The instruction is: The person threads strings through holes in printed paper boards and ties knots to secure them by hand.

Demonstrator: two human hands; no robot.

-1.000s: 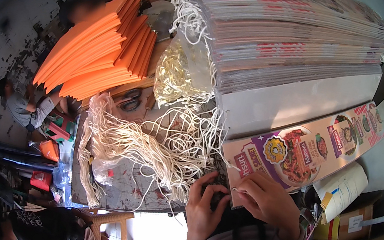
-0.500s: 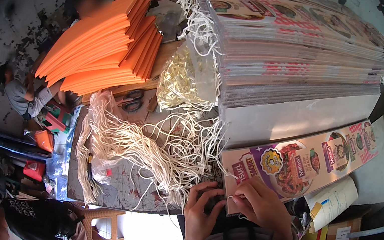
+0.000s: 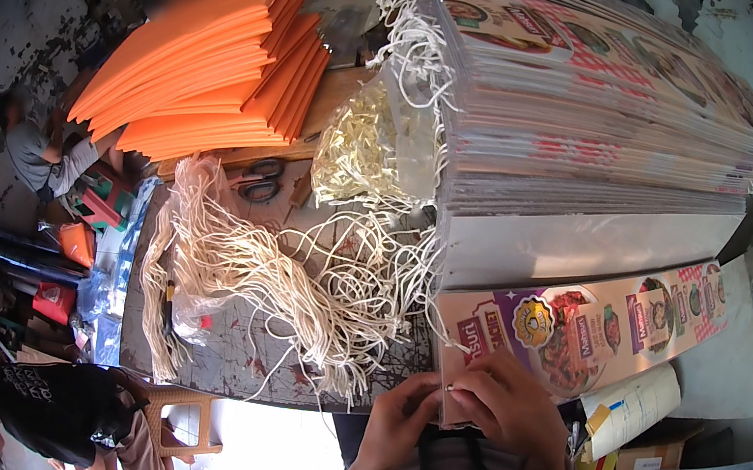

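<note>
A long printed cardboard sign (image 3: 679, 331) with food pictures lies slanted at the near table edge. At its near-left corner, my right hand (image 3: 512, 407) is closed, its thumb and finger pinching a small pale tip that looks like a cord end (image 3: 450, 388). Beside that corner my left hand (image 3: 394, 427) is closed too, fingertips together against the sign's left edge; whatever is between them is hidden. A white cord (image 3: 450, 340) runs over the sign's upper left end. Just left lies a tangled heap of cream cords (image 3: 287, 295).
A tall stack of corded printed signs (image 3: 604, 124) stands behind. Orange folded sheets (image 3: 197, 56), scissors (image 3: 258, 180) and a bag of gold-coloured small parts (image 3: 356, 147) lie at the back left. At the right is a paper roll (image 3: 631, 412). People sit at the left.
My left hand's fingers have closed from a loose curl and come up against the sign's edge. My right hand keeps its pinch at the corner. The whole view has shifted slightly.
</note>
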